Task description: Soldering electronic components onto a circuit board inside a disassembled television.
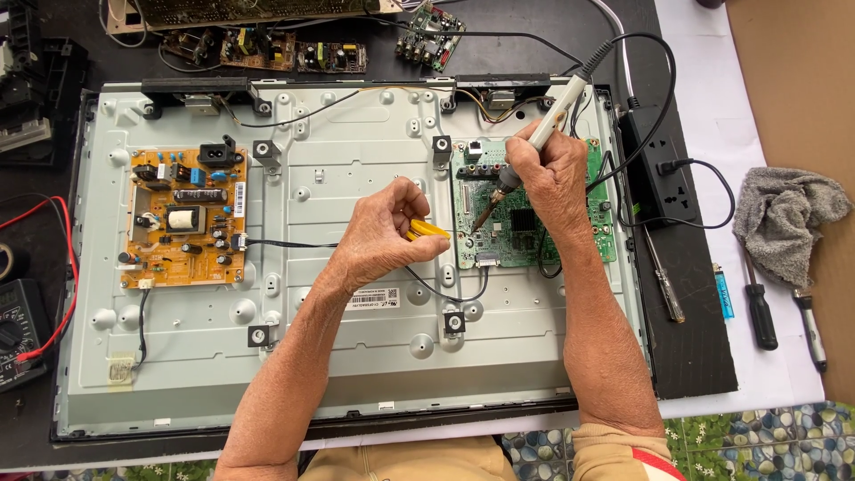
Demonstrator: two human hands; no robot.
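Observation:
My right hand (554, 174) grips a soldering iron (534, 134) with a white handle, its tip pointing down-left onto the green circuit board (508, 240) on the right of the metal television back panel (356, 338). The iron's black cord loops up and right to a black power strip (655, 174). My left hand (385, 230) is closed around a yellow-handled tool (427, 230), held just left of the green board over the panel's middle.
An orange power board (184, 218) sits on the panel's left. A multimeter (18, 334) with red lead lies far left. Loose circuit boards (294, 49) lie behind. Screwdrivers (757, 307), a blue lighter (723, 289) and a grey rag (784, 218) lie at right.

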